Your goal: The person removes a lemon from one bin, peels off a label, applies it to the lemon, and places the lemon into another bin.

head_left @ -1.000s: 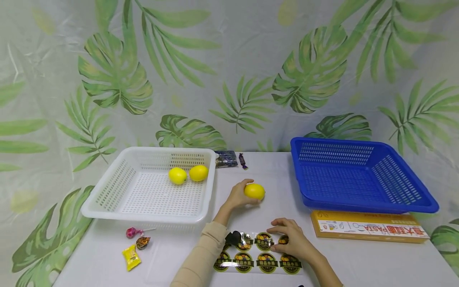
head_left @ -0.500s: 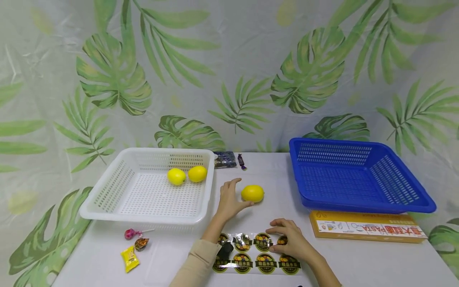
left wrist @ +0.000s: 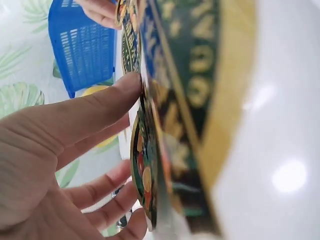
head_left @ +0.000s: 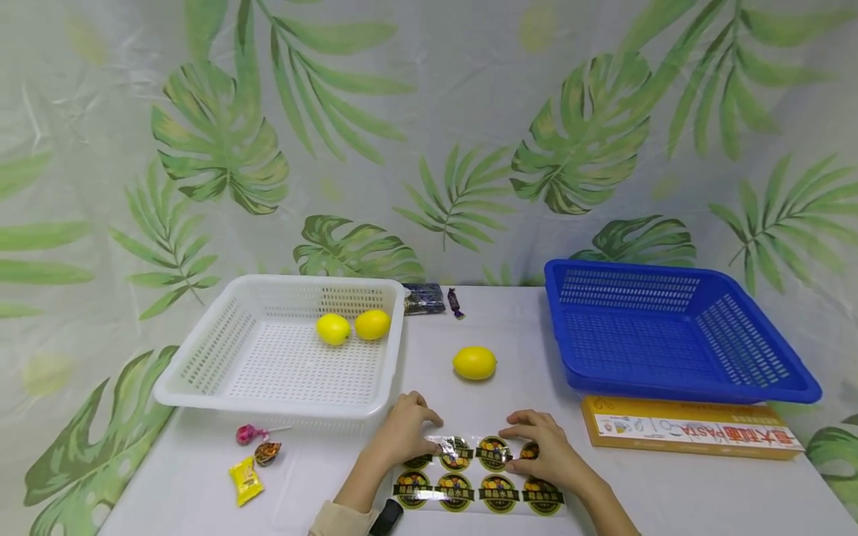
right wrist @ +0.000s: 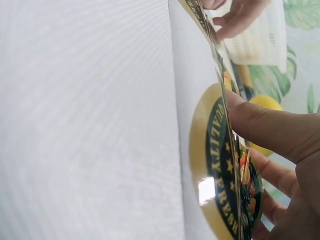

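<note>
A clear sheet of round fruit stickers [head_left: 477, 495] lies flat on the white cloth, printed in black, gold and green. At its upper left corner is my left hand [head_left: 402, 432], fingers loosely bent and apart. In the left wrist view its thumb [left wrist: 107, 97] touches the sheet's surface. My right hand [head_left: 546, 450] rests on the upper right part, thumb on a sticker [right wrist: 217, 165] and the other fingers spread past the top edge. A yellow lemon [head_left: 474, 363] stands alone beyond the sheet, with neither hand on it.
A white basket [head_left: 268, 408] with two lemons [head_left: 333, 329] stands at left. At right, a blue basket [head_left: 630, 383] sits behind a pasta box [head_left: 697, 439]. Wrapped candies [head_left: 246, 481] and a lollipop [head_left: 246, 434] lie front left. A dark packet [head_left: 424, 298] and purple candy [head_left: 455, 303] lie behind.
My left hand has let go of the lemon, leaving it on the cloth, and moved back toward me to the sticker sheet. The right hand has stayed in place.
</note>
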Motion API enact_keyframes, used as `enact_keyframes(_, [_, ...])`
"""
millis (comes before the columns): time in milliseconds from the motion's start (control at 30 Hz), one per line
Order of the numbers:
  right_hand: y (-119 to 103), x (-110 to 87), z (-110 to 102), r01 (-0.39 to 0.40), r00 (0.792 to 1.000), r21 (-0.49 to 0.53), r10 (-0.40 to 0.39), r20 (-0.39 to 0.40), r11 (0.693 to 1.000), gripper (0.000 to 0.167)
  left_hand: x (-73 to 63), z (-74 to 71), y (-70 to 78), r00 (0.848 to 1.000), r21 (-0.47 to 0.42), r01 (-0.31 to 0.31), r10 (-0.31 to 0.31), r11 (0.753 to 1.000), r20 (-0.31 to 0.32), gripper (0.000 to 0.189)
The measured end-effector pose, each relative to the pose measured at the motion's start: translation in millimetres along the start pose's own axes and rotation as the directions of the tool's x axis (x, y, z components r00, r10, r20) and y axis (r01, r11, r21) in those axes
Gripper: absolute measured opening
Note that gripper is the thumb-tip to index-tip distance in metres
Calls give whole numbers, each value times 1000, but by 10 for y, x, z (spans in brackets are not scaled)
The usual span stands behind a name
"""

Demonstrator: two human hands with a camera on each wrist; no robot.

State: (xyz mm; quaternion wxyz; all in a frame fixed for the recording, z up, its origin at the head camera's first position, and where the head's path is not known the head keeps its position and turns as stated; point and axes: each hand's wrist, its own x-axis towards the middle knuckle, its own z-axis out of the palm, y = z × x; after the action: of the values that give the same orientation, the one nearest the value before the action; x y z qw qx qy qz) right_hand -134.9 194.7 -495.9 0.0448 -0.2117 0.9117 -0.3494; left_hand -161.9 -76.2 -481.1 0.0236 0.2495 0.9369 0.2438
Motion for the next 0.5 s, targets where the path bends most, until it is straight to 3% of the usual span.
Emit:
enact_keyframes(133, [9,1,-7,-1,1000,-1,1,0,1000,42,2,11,30,999,6,-29,29,1000,29,20])
enact_keyframes(267, [12,0,-2,-3,1000,9,3,1,1000,42,-12,16,53,998,8,-48,48,999,37,15])
enact_keyframes(500, [0,-10,-9,1,1000,8,-1,-10,1000,42,-78,-18,56,1000,58,3,-3,998,-1,17])
